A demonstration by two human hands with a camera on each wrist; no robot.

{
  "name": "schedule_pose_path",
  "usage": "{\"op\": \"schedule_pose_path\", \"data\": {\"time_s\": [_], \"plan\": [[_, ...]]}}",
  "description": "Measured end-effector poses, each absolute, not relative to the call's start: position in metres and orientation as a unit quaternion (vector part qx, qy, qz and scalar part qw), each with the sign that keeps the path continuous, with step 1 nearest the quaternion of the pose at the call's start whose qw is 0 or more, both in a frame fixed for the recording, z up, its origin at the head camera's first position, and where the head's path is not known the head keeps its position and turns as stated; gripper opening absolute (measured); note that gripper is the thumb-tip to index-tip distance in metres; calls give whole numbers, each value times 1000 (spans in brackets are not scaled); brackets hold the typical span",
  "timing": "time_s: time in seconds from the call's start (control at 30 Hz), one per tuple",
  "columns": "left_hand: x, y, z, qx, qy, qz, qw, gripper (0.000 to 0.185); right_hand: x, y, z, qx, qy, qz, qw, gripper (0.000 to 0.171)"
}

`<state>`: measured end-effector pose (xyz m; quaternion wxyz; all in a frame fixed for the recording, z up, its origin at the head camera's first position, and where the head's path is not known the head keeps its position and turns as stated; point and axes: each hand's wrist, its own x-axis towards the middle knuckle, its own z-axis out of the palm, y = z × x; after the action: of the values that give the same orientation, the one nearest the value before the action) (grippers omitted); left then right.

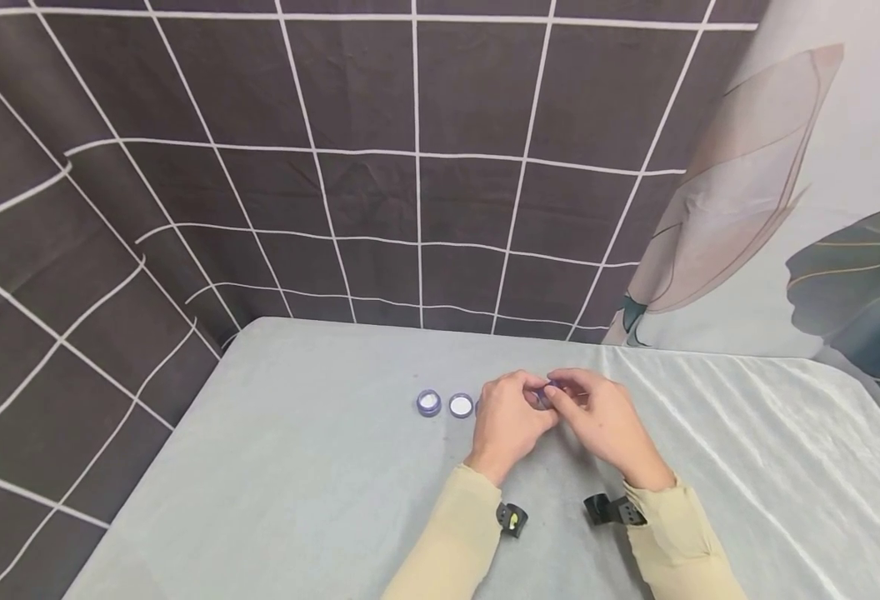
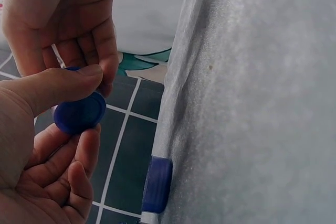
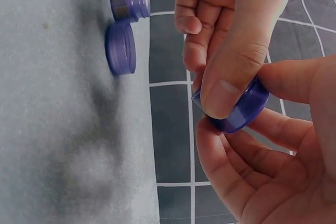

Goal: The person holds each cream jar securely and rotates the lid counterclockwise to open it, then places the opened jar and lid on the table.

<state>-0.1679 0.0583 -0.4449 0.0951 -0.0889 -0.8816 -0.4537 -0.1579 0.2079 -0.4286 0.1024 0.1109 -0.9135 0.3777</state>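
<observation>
Both hands pinch one small blue jar above the surface, near its far edge.

Left hand and right hand hide the blue jar in the head view; wrist views show thumbs and fingers pinching it. Two open jars stand left; wide bare surface lies nearer.

Colours and patterns observed
Blue-violet jar; pale grey surface; dark backdrop with white grid; beige sleeves.
</observation>
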Motion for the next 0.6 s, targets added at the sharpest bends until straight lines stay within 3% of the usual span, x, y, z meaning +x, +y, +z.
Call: {"op": "schedule_pose_path", "data": {"time_s": [0.6], "plan": [[-169,57,-446,-88,-886,-447,89,34,-158,207,-427,125,-911,381,95,26]]}}
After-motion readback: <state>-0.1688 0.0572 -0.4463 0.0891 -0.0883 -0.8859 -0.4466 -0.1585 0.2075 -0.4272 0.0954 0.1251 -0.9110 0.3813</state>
